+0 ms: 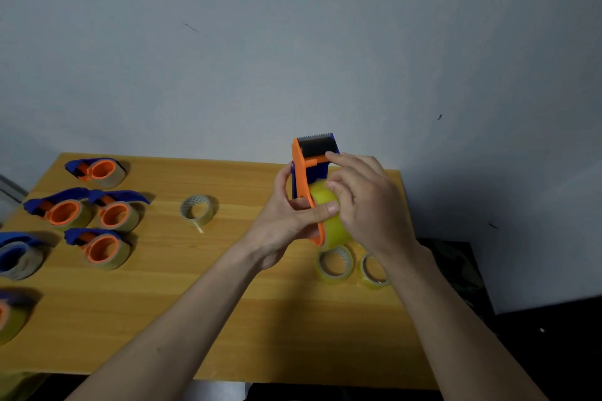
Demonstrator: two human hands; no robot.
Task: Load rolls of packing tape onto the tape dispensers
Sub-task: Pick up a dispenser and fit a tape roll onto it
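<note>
Loaded dispensers [107, 215]: bunch of blue and orange ones along the worktop's left edge, each with a clear roll round an orange hub. The two nearest the front left corner are blurry.
Worktop [195, 319]: yellowish wood grain, smooth, pushed against a plain grey wall.
Loose roll [198, 210]: clear tape ring with a printed core, flat on the worktop about mid-way, a bit towards the back edge, little tail of tape sticking out.
Left hand [286, 221]: forearm comes up from the front edge, grip wrapped round the orange side plate, thumb laid across it, fingers behind.
Dispenser in hand [309, 169]: held up over the back right part of the worktop, toothed blade end pointing up and away, orange plate one side, blue the other.
Yellow roll [332, 221]: glossy, sat in the dispenser against the orange plate.
Right hand [368, 205]: fingers curled, grip on the yellow roll, fingertips up near the orange crossbar.
Spare rolls [335, 264]: two yellowish rings flat near the right edge, the right one partly hidden by the wrist.
</note>
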